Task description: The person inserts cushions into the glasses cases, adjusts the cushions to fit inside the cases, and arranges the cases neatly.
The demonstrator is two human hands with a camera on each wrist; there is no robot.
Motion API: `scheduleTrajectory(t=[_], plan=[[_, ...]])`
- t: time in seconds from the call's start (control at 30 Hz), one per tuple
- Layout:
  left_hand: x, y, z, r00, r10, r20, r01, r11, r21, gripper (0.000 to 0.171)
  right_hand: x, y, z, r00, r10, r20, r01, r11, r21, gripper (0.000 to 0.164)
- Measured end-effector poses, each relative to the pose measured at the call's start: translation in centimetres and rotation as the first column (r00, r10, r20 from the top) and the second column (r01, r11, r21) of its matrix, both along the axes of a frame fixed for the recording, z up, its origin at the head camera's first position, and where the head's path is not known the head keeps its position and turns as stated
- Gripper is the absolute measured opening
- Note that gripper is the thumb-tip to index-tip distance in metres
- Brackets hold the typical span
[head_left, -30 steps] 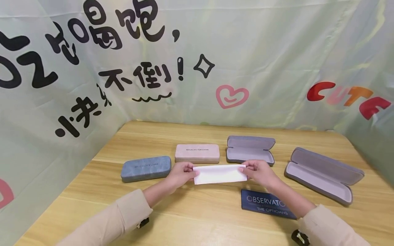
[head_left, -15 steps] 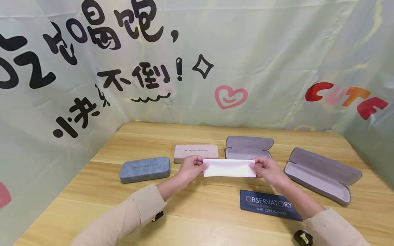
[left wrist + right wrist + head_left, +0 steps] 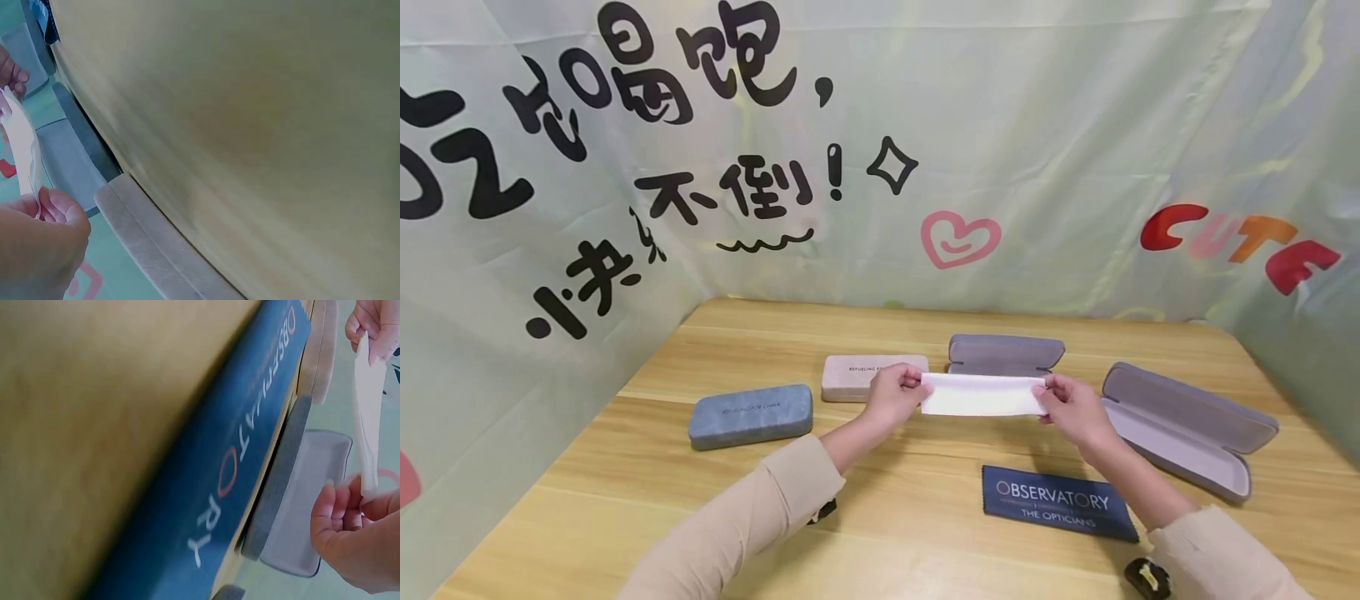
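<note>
A folded white cloth [image 3: 983,395] is stretched level above the table between both hands. My left hand [image 3: 895,395] pinches its left end between thumb and fingers, and my right hand [image 3: 1077,410] pinches its right end. Behind the cloth stands an open grey-purple glasses case [image 3: 1006,353], its lower half hidden by the cloth. In the left wrist view the cloth [image 3: 25,147] shows layered edges beside the left hand [image 3: 53,231]. From the right wrist view, the right hand [image 3: 356,534] holds the other end with curled fingers.
A closed pink glasses case [image 3: 850,379] stands behind the left hand, and a closed blue case [image 3: 751,417] lies further left. Another open grey-purple case [image 3: 1195,417] is at the right. A dark blue lens cloth [image 3: 1056,502] lettered "OBSERVATORY" lies in front. Printed curtains [image 3: 1060,167] enclose the table.
Both hands have carried the white cloth to the right and away from the body, from in front of the cases to over the middle open case. The cases and blue cloth stay put.
</note>
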State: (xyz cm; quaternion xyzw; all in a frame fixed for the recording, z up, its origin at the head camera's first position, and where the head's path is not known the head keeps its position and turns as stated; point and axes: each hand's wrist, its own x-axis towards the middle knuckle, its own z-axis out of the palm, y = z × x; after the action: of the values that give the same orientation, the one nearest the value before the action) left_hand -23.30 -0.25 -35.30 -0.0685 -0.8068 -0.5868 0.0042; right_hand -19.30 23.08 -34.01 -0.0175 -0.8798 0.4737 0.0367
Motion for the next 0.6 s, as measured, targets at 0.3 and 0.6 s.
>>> scheduleTrajectory(t=[0.3,0.6], plan=[[-1.2,2.4,0.3,1.0,0.022,-0.003,-0.022,1.0,0.0,0.013,-1.0,1.6,0.5,0.998,-0.055,-0.036,0.055,0.998,0.006,0.024],[-2.1,3.6,0.0,0.999,0.029,-0.042,-0.031,0.999,-0.036,0.011,-2.0,3.5,-0.5,0.996,-0.061,-0.062,0.06,0.998,-0.01,0.025]])
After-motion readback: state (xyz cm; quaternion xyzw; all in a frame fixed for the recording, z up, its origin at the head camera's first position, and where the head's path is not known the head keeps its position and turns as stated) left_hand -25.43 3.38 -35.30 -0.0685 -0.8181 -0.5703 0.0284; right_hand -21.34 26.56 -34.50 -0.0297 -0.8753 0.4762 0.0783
